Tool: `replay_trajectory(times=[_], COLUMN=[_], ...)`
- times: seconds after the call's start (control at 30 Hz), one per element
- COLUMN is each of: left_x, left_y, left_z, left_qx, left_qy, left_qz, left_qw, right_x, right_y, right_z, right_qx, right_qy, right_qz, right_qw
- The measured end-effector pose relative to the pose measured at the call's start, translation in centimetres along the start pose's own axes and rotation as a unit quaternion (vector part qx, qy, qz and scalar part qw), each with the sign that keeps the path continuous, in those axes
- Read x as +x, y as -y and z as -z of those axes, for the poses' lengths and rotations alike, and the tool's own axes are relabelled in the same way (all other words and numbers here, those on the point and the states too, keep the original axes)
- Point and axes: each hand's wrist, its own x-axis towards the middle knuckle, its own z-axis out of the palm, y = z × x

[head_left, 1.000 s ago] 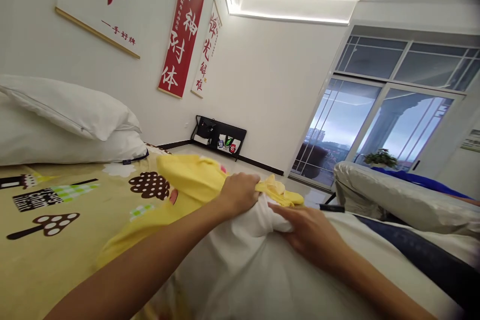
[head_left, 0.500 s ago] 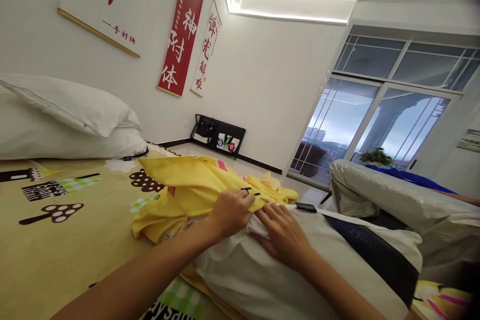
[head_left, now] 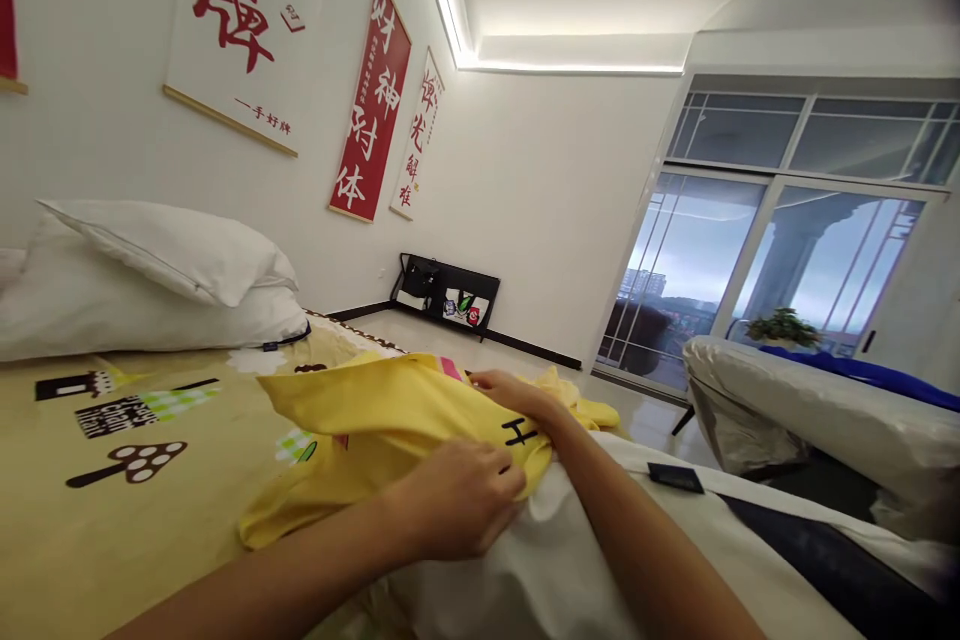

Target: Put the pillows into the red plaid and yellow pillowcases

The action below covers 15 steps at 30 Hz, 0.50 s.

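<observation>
A yellow garment (head_left: pixel 375 415) with a black "H" print lies bunched on the bed, partly over a white garment (head_left: pixel 540 560) with a dark band. My left hand (head_left: pixel 457 505) is closed in a pinch on the yellow garment's near edge. My right hand (head_left: pixel 517 395) reaches across further back and rests on the same yellow cloth near the "H", fingers curled onto it.
The bed has a yellow patterned sheet (head_left: pixel 112 480) and two white pillows (head_left: pixel 165 265) at the left. A covered piece of furniture (head_left: pixel 810 410) stands at the right. Glass doors (head_left: pixel 750 270) and wall scrolls (head_left: pixel 371 100) lie beyond.
My right hand has moved from the white garment forward onto the yellow one. My left hand has drawn back toward me, still pinching yellow cloth. The view has tilted slightly down.
</observation>
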Motion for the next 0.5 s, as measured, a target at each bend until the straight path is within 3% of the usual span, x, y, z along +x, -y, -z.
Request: replay_trajectory(times=[0.03, 0.1, 0.17, 0.23, 0.3, 0.37, 0.43, 0.5], left_x=[-1.4, -4.6, -7.8, -10.6, -12.8, -14.4, -15.3, -15.4], left_y=[1.0, 3.6, 6.9, 10.4, 13.6, 15.8, 16.7, 16.7], left_z=[0.9, 2.4, 3.4, 3.7, 3.3, 2.6, 1.9, 1.8], left_qx=[-0.003, -0.004, 0.007, 0.026, -0.002, -0.114, -0.238, -0.286], left_qy=[-0.028, -0.152, -0.300, -0.369, -0.345, -0.269, -0.176, -0.128], left_qz=[-0.011, 0.004, 0.066, 0.152, 0.251, 0.335, 0.360, 0.350], left_qw=[1.000, 0.988, 0.952, 0.917, 0.904, 0.896, 0.885, 0.883], right_x=[0.1, -0.2, -0.4, -0.4, -0.2, -0.1, -0.2, -0.7], right_y=[-0.3, -1.1, -1.8, -2.1, -2.1, -1.7, -1.3, -0.9], right_z=[-0.6, -1.4, -1.5, -1.3, -1.1, -0.8, -0.3, 0.5], right_qx=[0.010, 0.025, 0.031, 0.026, 0.015, 0.006, -0.005, -0.031], right_qy=[0.006, 0.000, -0.021, -0.053, -0.089, -0.126, -0.146, -0.134], right_qz=[0.004, 0.005, 0.001, -0.004, 0.001, 0.029, 0.071, 0.099], right_qw=[1.000, 1.000, 0.999, 0.998, 0.996, 0.992, 0.987, 0.985])
